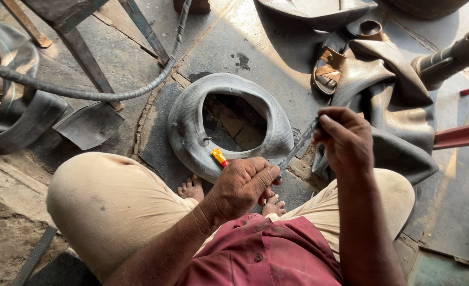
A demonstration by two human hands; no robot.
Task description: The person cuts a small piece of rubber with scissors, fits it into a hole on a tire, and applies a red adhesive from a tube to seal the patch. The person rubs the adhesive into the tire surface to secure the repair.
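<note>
Where the stone floor (277,58) meets the far left edge, a slack black inner tube (12,114) lies folded, with a loose flap of dark rubber (89,124) beside it and a ribbed hose (113,95) arching over both, passing the legs of a metal stand (81,47). Nearer the middle, an inflated grey inner tube (192,122) lies flat on the floor just in front of the squatting person's bare feet (192,188), its valve stem (207,141) turned inward, so the upper wall faces the hands and is easy to reach. The left hand (242,185) is curled almost closed: its fingers pinch the lower end of a narrow grey strip (295,148), and a small yellow and red tube (219,157) pokes out from behind the knuckles, apparently tucked in the same grip so it is ready without being set down. The strip runs slanting up to the right hand (345,140), whose thumb and fingers are closed on its upper end; held at both ends, it is stretched taut over the inner tube's rim. Further right, brown sandals (330,71) sit near a heap of limp dark rubber (398,106), and a metal tool handle (451,55) juts in from the right edge.
</note>
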